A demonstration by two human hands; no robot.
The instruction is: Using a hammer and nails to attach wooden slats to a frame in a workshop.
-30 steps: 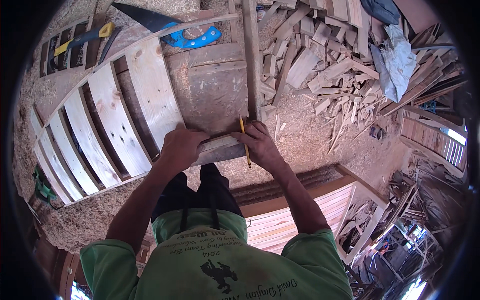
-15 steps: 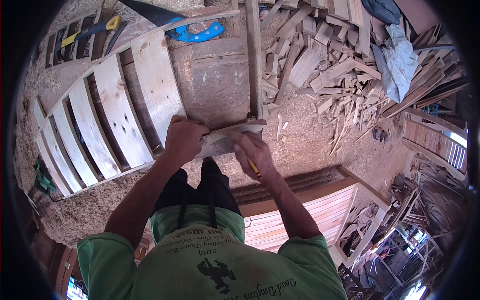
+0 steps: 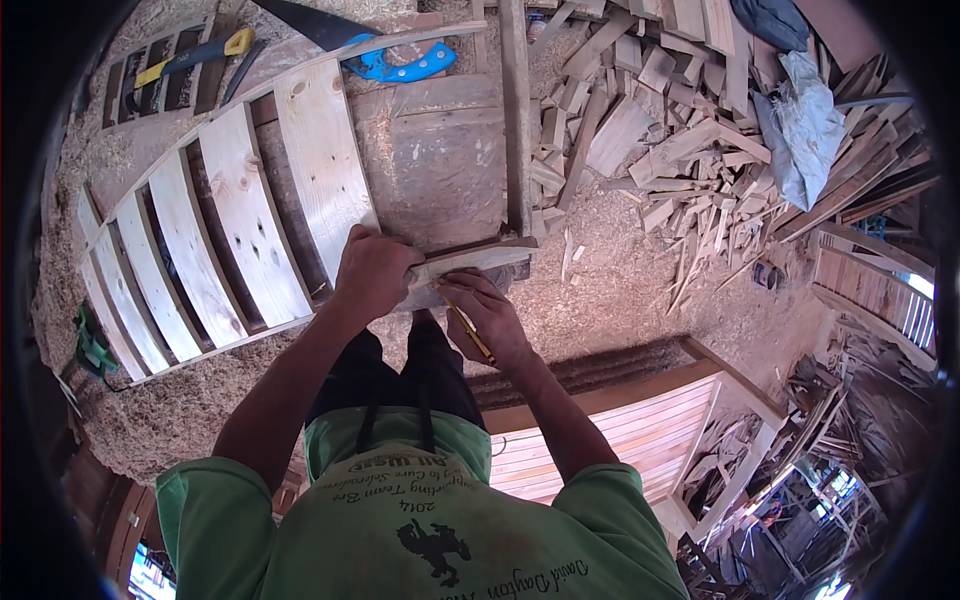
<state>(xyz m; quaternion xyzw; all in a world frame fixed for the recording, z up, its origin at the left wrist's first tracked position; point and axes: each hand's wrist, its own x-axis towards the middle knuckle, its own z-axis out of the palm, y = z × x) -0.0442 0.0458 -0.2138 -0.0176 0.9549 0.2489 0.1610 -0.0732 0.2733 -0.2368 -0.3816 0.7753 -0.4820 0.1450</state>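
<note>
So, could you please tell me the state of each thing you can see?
Left hand: curled over the near rail
Right hand: closed around the pencil
Pencil: held at a slant
Near rail: partly covered by the left hand
Slatted frame: slats spaced apart, right section unslatted
Blue-handled saw: lying down, unheld
Yellow-and-black tool: lying down, unheld
Offcuts: heaped loosely
Pale sack: crumpled
</note>
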